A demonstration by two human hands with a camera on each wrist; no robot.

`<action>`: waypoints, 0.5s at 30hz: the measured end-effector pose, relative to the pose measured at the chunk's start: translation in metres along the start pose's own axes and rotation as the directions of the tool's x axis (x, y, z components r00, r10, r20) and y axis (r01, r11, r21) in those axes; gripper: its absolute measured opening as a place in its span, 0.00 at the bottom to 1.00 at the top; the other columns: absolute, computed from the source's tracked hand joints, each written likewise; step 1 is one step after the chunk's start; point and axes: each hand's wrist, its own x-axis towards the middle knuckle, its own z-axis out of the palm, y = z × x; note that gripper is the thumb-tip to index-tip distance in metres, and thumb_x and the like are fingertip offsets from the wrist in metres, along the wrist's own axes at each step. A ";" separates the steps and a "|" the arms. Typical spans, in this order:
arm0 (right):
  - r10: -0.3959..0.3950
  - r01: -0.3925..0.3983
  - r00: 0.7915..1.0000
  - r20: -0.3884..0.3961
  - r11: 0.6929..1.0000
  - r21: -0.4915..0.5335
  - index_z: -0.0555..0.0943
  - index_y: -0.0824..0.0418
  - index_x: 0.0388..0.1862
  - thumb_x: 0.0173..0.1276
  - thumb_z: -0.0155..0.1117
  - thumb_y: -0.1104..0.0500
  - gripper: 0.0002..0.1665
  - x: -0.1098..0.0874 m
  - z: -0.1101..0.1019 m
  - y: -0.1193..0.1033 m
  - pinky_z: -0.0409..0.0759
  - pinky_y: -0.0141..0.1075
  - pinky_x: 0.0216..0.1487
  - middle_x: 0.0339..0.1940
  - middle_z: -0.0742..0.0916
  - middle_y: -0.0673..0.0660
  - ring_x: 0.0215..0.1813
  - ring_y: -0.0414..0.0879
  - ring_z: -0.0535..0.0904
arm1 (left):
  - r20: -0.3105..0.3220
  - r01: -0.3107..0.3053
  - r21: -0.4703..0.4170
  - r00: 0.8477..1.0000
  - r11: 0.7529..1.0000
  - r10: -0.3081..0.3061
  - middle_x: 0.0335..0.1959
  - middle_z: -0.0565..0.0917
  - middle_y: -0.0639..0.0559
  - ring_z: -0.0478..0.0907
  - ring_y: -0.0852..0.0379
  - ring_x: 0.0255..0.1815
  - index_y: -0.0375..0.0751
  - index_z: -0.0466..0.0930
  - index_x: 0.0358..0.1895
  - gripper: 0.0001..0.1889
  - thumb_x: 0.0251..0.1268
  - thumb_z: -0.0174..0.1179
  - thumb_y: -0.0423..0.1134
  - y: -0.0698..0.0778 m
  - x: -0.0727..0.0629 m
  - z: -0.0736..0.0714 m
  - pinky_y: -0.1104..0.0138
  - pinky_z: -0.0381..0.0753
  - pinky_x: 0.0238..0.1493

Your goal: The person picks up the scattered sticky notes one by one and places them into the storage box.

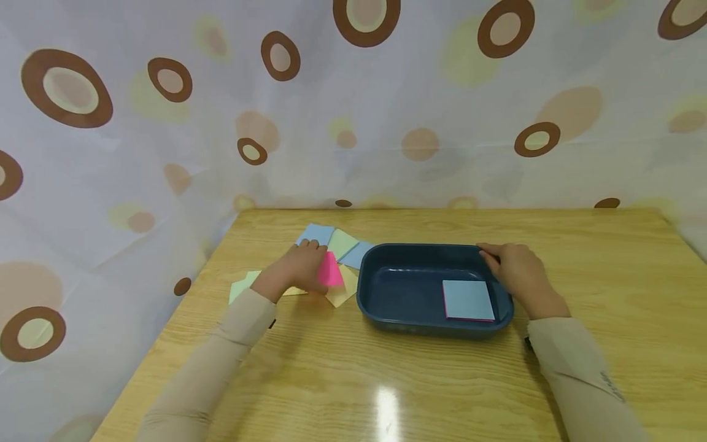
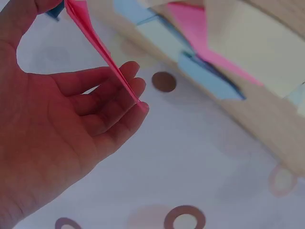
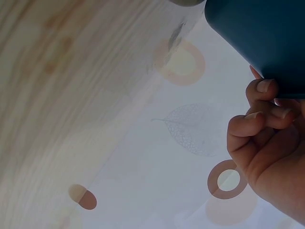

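Pink paper is at centre left, in the left hand, beside loose notes; a blue tray bearing a stack lies right of centre, between the hands. Wood-grain worktop spans the lower frame, a spotted sheet behind. Half open, the left hand pinches the paper; the right hand grips the tray's rim.

A wood-grained tabletop in yellowish brown spreads across the view, with a bright patch of glare near its front. Beyond its far edge and along its left side rises a whitish backdrop, printed with brown-rimmed circles, peach blotches and small solid brown ovals. The right wrist view adds a faint grey leaf print.
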 end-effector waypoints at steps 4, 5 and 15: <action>0.000 0.000 1.000 -0.003 1.000 0.004 0.76 0.70 0.60 0.73 0.55 0.61 0.21 0.000 0.002 -0.001 0.63 0.36 0.20 0.19 0.79 0.57 0.21 0.46 0.69 | -0.097 -0.050 -0.021 0.994 0.999 0.048 0.54 0.73 0.35 0.69 0.41 0.54 0.24 0.64 0.64 0.40 0.52 0.66 0.48 0.008 -0.006 -0.032 0.52 0.72 0.54; -0.001 0.001 1.000 -0.004 1.000 0.006 0.76 0.70 0.60 0.73 0.55 0.62 0.20 0.000 0.002 -0.001 0.62 0.36 0.19 0.19 0.79 0.57 0.20 0.46 0.69 | -0.108 -0.069 -0.026 0.992 0.997 0.066 0.55 0.73 0.36 0.69 0.41 0.55 0.24 0.64 0.64 0.40 0.52 0.66 0.48 0.014 -0.006 -0.039 0.53 0.72 0.54; -0.016 0.017 0.999 -0.031 1.000 0.020 0.77 0.71 0.59 0.73 0.55 0.62 0.19 -0.001 0.003 0.001 0.62 0.36 0.18 0.15 0.76 0.55 0.17 0.45 0.67 | 0.008 -0.209 0.018 0.978 0.978 0.209 0.61 0.69 0.41 0.66 0.49 0.60 0.31 0.60 0.69 0.42 0.59 0.64 0.53 0.093 0.031 -0.066 0.63 0.70 0.58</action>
